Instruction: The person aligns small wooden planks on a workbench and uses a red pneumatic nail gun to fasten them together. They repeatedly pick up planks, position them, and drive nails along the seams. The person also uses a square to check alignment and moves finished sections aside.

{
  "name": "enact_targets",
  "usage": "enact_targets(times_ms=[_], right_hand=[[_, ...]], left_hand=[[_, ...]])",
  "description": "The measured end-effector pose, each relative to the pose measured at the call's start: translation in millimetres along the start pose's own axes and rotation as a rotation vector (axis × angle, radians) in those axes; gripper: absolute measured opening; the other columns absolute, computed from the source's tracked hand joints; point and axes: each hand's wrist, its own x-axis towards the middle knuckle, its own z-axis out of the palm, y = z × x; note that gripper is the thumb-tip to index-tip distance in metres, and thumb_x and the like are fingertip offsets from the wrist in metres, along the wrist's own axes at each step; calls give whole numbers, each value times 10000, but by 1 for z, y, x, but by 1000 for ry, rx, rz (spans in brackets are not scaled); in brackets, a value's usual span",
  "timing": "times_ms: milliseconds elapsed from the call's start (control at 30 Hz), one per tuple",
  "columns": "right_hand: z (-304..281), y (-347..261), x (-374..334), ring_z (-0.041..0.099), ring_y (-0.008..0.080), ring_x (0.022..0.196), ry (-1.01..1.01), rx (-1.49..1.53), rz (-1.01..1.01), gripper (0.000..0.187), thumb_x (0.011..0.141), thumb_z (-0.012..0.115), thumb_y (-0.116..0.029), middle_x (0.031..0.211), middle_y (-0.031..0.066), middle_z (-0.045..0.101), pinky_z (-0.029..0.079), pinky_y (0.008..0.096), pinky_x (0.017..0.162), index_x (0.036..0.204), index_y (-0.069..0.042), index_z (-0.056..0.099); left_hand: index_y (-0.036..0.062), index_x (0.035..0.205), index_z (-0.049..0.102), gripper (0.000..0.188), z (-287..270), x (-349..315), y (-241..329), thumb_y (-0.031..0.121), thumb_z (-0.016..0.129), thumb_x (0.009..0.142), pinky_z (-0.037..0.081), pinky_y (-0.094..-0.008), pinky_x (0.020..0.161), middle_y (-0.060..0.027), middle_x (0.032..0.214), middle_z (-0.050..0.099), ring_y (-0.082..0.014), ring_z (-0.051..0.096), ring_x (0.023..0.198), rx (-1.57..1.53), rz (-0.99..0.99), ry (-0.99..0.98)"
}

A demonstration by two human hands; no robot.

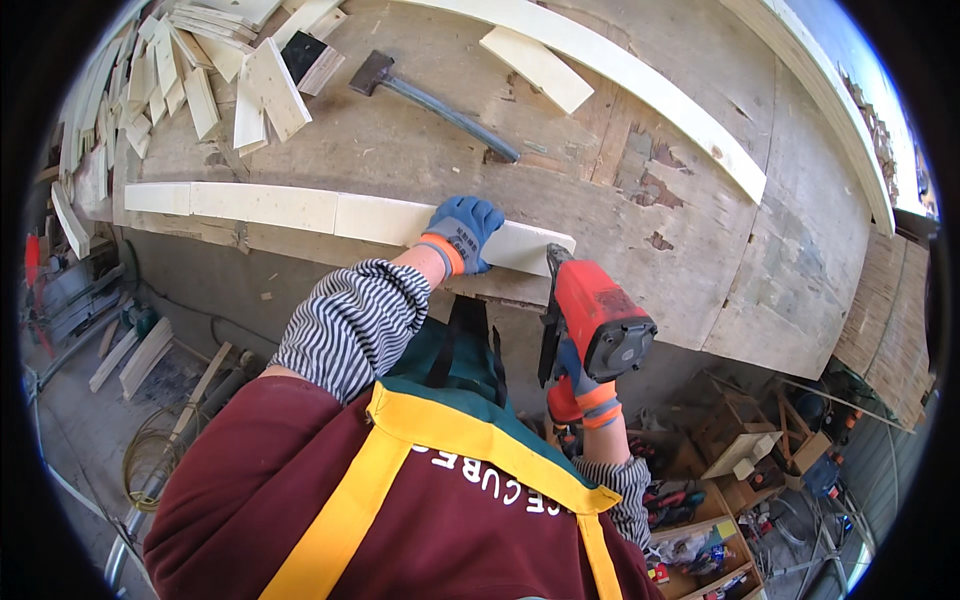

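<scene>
Gripping red nail gun point(600, 305) in right hand point(575, 374), nose at right end of pale wood strip point(375, 217). Clamping left hand point(464, 232) across same strip, on worktop point(700, 260).

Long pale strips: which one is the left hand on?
The jointed strip along the near edge, with the red tool at its right end. The mid-bench strip and far-right strip lie farther away, untouched.

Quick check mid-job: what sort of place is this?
Likely a woodworking shop: the right hand holds what looks like a red nail gun at a pale board, with a hammer and piled wood offcuts on the worktable.
</scene>
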Motion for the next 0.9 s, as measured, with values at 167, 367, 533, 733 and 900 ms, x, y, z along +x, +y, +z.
enact_targets(times_ms=[167,367,533,733,900], right_hand=[[-5,-65,6,581,301,1082,-143,-60,-83,423,895,635,-180,1198,106,620,449,401,968,1296,-68,563],[46,-33,-4,570,308,1135,-50,-329,-190,360,894,581,-285,1208,103,636,442,425,1006,1214,-130,637],[52,-7,-11,606,283,979,-205,124,219,271,873,595,-190,1055,83,658,503,401,855,1121,-106,663],[47,-86,-2,563,140,594,-173,429,316,57,935,582,-88,711,29,570,460,289,560,925,-32,582],[70,-95,2,566,146,630,40,33,-5,48,916,565,-82,741,26,571,458,305,543,922,-44,593]], left_hand=[[170,1249,506,681,2,2,-2,510,710,696,357,-387,1043,-60,1233,547,-248,512,1170,-13,-11,-7],[159,1472,345,971,-14,-8,-6,647,697,711,237,-506,1133,-100,1400,473,-286,431,1322,125,6,-70],[156,1560,187,1223,-3,-90,-100,761,692,624,101,-635,1155,-97,1553,305,-329,291,1421,160,-124,92],[182,1278,485,715,16,-103,-164,515,733,695,296,-436,1104,-76,1232,532,-268,498,1184,109,-90,80],[159,1188,530,639,23,-100,-168,463,743,667,342,-405,1041,-75,1144,560,-248,524,1109,89,-24,149]])
